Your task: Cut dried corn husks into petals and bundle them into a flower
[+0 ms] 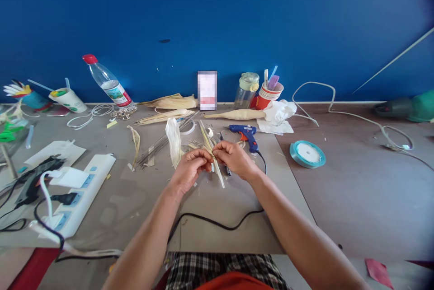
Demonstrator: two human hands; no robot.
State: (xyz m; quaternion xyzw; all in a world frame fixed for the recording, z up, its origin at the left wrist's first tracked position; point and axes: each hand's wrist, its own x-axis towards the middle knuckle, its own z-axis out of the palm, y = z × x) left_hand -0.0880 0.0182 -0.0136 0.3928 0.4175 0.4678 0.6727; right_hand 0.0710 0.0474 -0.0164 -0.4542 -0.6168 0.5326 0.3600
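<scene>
Pinched between the fingertips of my left hand [190, 169] and my right hand [236, 159] is a narrow dried corn husk [205, 136], green-tan, pointing away from me. Both hands are closed and almost touch; their fingers hide the husk's middle. Under them lies a pale strip [218, 176], and I cannot tell whether it is part of the held piece. A dark pen-like tool [228, 171] rests just beneath my right hand. Beyond that hand is a blue glue gun [249, 134] with an orange trigger. Left of my left hand stands a whitish husk piece [173, 138].
Thin wires [162, 142] and more husks [169, 101] lie toward the blue wall. A phone [207, 89], a jar [247, 90] and red paper cups [269, 95] stand there. A ribbon roll [307, 154] sits right; a power strip [88, 195] and tilted bottle [113, 86] are left.
</scene>
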